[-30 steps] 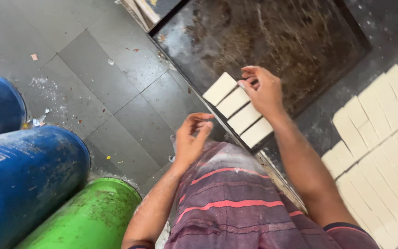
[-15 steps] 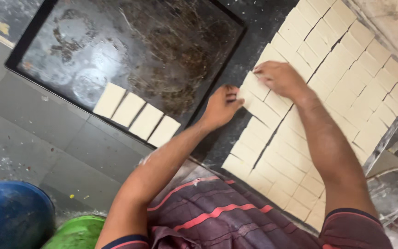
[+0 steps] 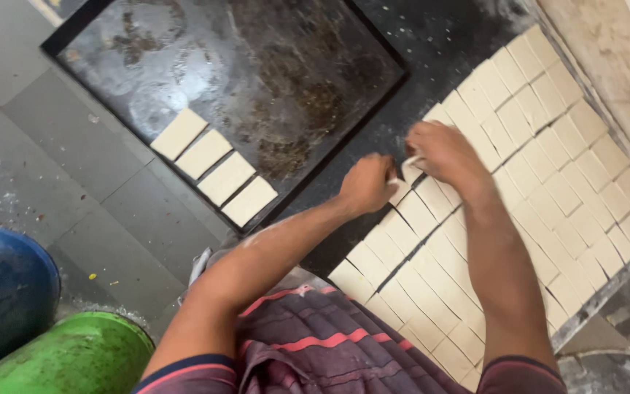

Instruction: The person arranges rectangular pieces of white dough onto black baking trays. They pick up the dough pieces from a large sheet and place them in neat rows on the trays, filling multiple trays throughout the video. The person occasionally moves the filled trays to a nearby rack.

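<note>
Pale dough squares [image 3: 519, 182] in tight rows on tray at right. Left hand [image 3: 366, 182] and right hand [image 3: 442, 149] both at sheet's upper-left edge, fingers curled onto one square [image 3: 410, 164], grip blurred, probably pinching. Four squares [image 3: 213, 168] on dark greasy tray [image 3: 257, 66] further left. Blue drum [image 3: 5, 292], green drum [image 3: 74, 357] lower left.

Both arms reach fwd, bare to sleeves; left hand [image 3: 367, 184] & right hand [image 3: 442, 152] close together, fingers curled, knuckles up.
</note>
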